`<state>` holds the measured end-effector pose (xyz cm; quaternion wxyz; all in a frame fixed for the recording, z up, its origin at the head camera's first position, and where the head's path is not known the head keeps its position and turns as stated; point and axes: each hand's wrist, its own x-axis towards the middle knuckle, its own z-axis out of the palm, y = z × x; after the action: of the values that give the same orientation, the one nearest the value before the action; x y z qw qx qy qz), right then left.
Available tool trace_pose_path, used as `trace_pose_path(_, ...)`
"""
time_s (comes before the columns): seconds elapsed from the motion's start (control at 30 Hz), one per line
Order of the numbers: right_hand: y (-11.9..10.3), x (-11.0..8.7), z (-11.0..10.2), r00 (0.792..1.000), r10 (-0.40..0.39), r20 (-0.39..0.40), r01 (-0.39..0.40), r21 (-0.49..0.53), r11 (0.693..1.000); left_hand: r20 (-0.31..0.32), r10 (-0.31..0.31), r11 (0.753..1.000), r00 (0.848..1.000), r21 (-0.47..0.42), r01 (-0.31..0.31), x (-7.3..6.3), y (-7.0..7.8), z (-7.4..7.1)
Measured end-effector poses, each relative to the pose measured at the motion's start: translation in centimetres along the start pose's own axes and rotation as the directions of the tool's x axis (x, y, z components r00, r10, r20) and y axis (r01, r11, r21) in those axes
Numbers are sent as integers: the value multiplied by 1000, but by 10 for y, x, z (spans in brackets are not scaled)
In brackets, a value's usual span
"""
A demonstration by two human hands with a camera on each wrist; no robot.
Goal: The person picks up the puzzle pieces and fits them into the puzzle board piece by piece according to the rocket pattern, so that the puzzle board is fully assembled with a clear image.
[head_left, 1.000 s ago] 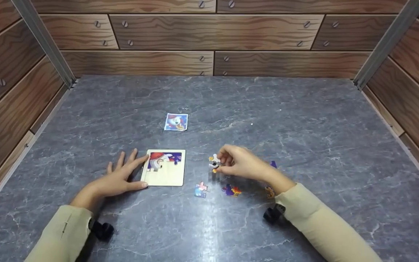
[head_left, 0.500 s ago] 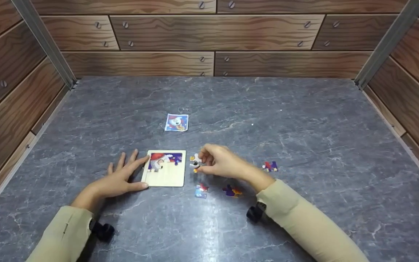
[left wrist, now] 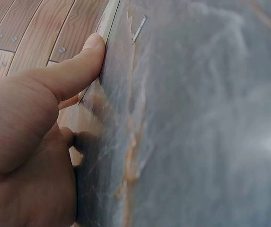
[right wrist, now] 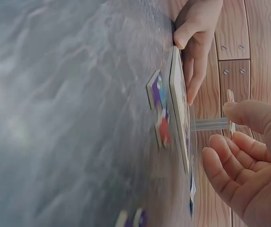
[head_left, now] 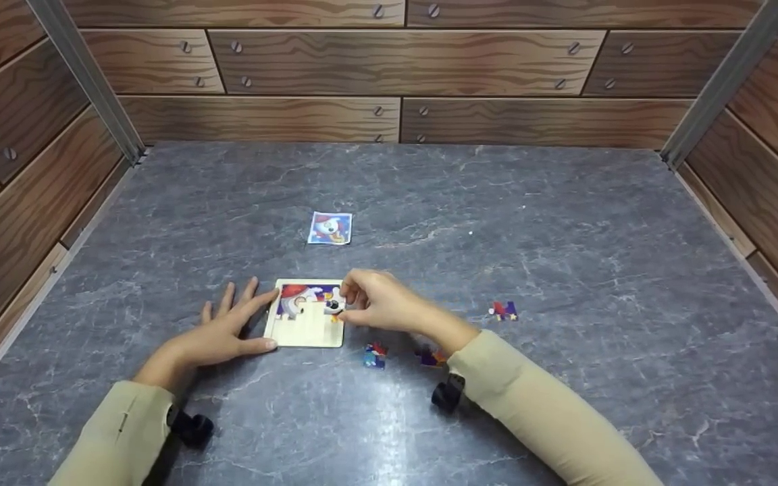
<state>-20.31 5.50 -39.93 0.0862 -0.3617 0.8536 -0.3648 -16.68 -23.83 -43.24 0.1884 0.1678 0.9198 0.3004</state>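
The puzzle board [head_left: 304,331] lies flat on the table [head_left: 598,270], left of the middle and closer to the table's left edge than to its right, with joined pieces along its far side and upper left and bare pale wood across its near part. In the head view the white, black and orange puzzle piece [head_left: 333,305] seems to sit over the board's right edge; the right wrist view shows it raised above the board, with a gap between. The right hand [head_left: 383,304] is mostly closed, pinching that piece between thumb and fingertips; from its own wrist the other fingers appear loosely curled, which the head view partly hides. The left hand [head_left: 217,334] is spread wide, its fingers straight and nothing gripped, with thumb and forefinger against the board's left edge, the thumb at the near left corner. The left wrist view shows only the thumb against the board's rim and none of the pieces. A blue and red piece [head_left: 375,355] lies just off the board's near right corner, a purple and orange piece [head_left: 431,356] beside the right sleeve [head_left: 517,391], partly covered, and a red and purple piece [head_left: 503,311] farther toward the table's right edge. The picture card [head_left: 330,229] lies beyond the board, toward the table's far edge.
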Motion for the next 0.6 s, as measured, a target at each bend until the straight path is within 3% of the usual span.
trace_pose_path(0.6,-13,32,27,1000,-16,24,16,-6,1000,-13,8,1000,1000,-3,-8,1,0,1)
